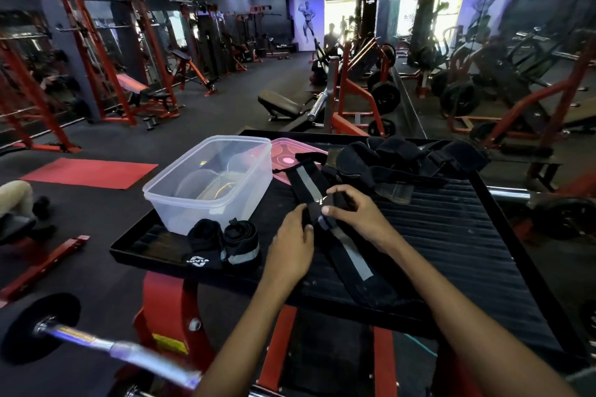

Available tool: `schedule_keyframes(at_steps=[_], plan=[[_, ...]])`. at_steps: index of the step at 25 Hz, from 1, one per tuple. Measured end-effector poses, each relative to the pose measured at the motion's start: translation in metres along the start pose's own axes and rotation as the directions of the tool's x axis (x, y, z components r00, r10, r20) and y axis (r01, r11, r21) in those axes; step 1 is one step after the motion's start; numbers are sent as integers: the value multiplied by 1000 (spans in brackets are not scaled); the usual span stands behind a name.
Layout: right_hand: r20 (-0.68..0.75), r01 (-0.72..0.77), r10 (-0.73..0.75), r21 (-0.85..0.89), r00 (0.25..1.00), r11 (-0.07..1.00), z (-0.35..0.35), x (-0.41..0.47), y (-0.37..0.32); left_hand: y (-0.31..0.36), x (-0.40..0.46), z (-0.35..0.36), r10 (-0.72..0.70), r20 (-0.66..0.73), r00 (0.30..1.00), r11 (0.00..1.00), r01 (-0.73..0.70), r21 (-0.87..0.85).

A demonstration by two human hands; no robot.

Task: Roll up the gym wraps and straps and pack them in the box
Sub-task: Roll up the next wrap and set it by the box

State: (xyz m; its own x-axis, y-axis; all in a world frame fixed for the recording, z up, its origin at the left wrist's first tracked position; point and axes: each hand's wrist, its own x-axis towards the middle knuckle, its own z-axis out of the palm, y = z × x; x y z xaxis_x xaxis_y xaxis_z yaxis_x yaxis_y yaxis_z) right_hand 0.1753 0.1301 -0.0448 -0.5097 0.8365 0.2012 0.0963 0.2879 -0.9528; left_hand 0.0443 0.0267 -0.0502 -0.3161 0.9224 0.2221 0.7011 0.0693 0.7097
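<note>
A long black wrap with a grey stripe (350, 251) lies stretched across the black ribbed platform (451, 235). My left hand (292, 246) pinches its middle from the left. My right hand (358, 213) grips a rolled part of the same wrap from the right. Two rolled black wraps (225, 243) stand at the platform's near left corner, beside the clear plastic box (209, 180). The box sits at the left and looks to hold only reflections. A heap of black straps and wraps (403, 161) lies at the back of the platform.
A pink lid (290, 155) lies behind the box. The platform rests on a red machine frame (167, 306). A barbell end with a black plate (42, 329) juts at lower left. Gym racks, benches and a red mat (90, 172) fill the floor beyond.
</note>
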Motion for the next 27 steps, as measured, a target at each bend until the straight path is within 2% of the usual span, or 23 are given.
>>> schedule_keyframes(at_steps=[2, 4, 7, 9, 16, 18, 20, 21, 22, 24, 25, 27], plan=[[49, 68, -60, -200, 997, 977, 12, 4, -15, -8, -23, -5, -73, -30, 997, 961, 78, 267], [107, 146, -114, -379, 988, 914, 26, 17, -30, -16, -36, -5, -154, 44, 987, 889, 119, 443], [263, 245, -98, -614, 960, 750, 49, 48, -45, -20, -39, -4, -124, 50, 991, 867, 84, 491], [331, 268, -57, -637, 942, 723, 65, 64, -47, -23, -39, -2, -112, 40, 993, 870, 79, 488], [364, 184, 56, -591, 930, 785, 84, 75, -40, -32, -37, 1, -101, 46, 994, 856, 63, 514], [317, 103, 75, -509, 945, 855, 71, 70, -44, -30, -38, 0, -100, 47, 994, 866, 63, 497], [140, -10, 103, -548, 985, 836, 51, 65, -38, -29, -39, -1, -105, 51, 993, 876, 68, 477], [28, -116, 175, -644, 984, 756, 39, 62, -32, -29, -39, -2, -111, 57, 992, 887, 74, 456], [-81, -246, 281, -739, 956, 627, 28, 59, -24, -28, -38, -4, -111, 55, 992, 906, 78, 415], [-195, -411, 473, -813, 859, 411, 12, 46, -12, -22, -34, -8, -114, 41, 993, 965, 101, 244], [-188, -415, 507, -826, 841, 382, 7, 39, -7, -18, -30, -9, -133, 39, 990, 987, 129, 97], [-172, -423, 527, -810, 832, 405, 0, 25, -12, -11, -17, -9, -183, 79, 980, 960, 196, -200]])
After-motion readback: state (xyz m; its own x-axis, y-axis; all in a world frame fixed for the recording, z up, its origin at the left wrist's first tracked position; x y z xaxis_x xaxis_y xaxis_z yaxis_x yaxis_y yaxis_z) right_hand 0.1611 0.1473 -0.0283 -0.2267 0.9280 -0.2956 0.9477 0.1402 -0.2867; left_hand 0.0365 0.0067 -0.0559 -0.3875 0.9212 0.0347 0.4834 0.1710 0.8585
